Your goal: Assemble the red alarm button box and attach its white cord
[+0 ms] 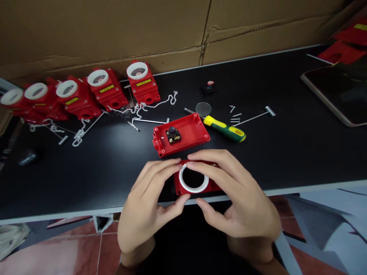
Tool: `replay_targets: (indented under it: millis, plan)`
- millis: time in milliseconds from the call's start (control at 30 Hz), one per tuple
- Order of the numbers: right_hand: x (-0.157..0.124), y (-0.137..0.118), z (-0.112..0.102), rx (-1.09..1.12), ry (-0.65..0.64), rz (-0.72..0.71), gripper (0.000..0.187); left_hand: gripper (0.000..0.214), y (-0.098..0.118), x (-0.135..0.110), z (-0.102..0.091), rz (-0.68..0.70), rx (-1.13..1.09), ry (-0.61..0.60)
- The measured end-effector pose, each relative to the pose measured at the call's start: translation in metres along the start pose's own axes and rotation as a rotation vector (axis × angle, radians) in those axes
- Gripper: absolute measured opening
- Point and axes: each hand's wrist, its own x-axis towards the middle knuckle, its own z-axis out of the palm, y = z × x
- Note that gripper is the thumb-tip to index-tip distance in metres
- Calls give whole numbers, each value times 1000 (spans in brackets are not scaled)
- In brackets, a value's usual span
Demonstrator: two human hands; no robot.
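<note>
Both my hands hold a red plastic cover (180,186) with a white toothed ring (194,178) around its round opening, just above the table's front edge. My left hand (149,208) grips its left side, fingers curled over the top and thumb underneath. My right hand (237,198) grips the right side, with fingertips resting on the ring's top. Just behind the cover lies an open red box base (181,134) with a small black switch (172,134) inside.
A yellow-green screwdriver (225,128), loose screws (235,116), a clear round disc (203,108), a small black part (209,86) and a metal rod (255,116) lie behind. Several assembled red boxes (107,89) with white chains (137,110) line the back left. A tablet (338,91) lies right.
</note>
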Motion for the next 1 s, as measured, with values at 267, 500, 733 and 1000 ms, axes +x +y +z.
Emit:
replay_targets:
  millis: [267, 500, 733, 1000]
  plan:
    - [1, 2, 2, -9, -10, 4, 47, 44, 1, -1, -1, -10, -1, -8]
    - [-1, 3, 2, -34, -16, 37, 49, 42, 0, 1, 0, 17, 1, 3]
    - [-1, 3, 2, -17, 43, 50, 46, 44, 0, 1, 1, 11, 9, 9]
    - [0, 7, -2, 26, 37, 13, 21, 42, -4, 1, 3, 22, -36, 41]
